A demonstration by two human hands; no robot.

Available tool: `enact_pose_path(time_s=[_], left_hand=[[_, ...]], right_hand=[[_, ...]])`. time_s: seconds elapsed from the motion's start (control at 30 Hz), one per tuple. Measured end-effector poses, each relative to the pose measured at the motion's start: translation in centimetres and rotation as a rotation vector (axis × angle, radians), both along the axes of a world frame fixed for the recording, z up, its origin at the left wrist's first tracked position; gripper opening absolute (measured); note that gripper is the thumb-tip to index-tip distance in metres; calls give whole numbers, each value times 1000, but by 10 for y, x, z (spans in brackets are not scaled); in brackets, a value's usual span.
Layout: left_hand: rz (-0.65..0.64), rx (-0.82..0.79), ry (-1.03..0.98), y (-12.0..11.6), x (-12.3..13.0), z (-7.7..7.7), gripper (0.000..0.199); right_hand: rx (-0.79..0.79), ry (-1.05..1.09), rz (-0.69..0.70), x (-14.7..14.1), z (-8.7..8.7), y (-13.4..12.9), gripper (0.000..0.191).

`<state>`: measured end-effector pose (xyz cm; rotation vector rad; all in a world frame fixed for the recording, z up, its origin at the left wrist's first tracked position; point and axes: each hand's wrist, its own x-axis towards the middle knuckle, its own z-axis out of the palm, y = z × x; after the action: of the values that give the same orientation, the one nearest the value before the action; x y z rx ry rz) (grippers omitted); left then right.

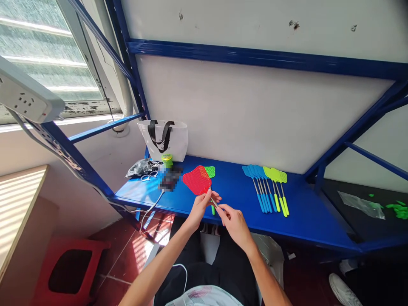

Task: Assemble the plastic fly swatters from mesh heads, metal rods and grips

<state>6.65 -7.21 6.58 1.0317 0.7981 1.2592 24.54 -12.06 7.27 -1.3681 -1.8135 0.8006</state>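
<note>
A red fly swatter head [197, 179] is raised over the blue table, tilted to the left. My left hand [202, 206] pinches the base of the head where the thin metal rod joins it. Lower on the same rod, the fingertips of my right hand [232, 217] are closed. Behind my hands lies a green swatter [210, 171], its handle partly hidden. Further right, several blue swatters [262, 196] lie side by side, with yellow-green swatters [280, 191] next to them, handles toward me.
The blue table [309, 212] also holds a white bag [177, 138], a green tin [167, 160], scissors [149, 175] and a blurred phone-like object with a cable. Blue frame bars rise around it. Green pieces [398, 210] lie at right; another person's shoe [342, 289] shows below.
</note>
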Motion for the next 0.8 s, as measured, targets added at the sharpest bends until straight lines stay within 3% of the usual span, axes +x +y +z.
enact_pose_path(time_s=[0.13, 0.23, 0.33, 0.47, 0.6, 0.8], left_hand=[[79, -19, -83, -1, 7, -4, 67], [162, 18, -116, 9, -2, -6, 62], [376, 21, -206, 31, -37, -6, 59], [606, -10, -299, 61, -102, -2, 49], [601, 94, -267, 67, -136, 3, 50], [599, 130, -223, 60, -137, 7, 60]], right_hand=[[50, -270, -42, -4, 2, -1, 47], [62, -387, -54, -2, 9, -2, 43], [25, -445, -31, 17, 19, -4, 40], [-106, -454, 14, 65, 29, 1, 39], [-223, -354, 60, 99, 39, 5, 41], [-140, -311, -73, 123, 54, -2, 48]])
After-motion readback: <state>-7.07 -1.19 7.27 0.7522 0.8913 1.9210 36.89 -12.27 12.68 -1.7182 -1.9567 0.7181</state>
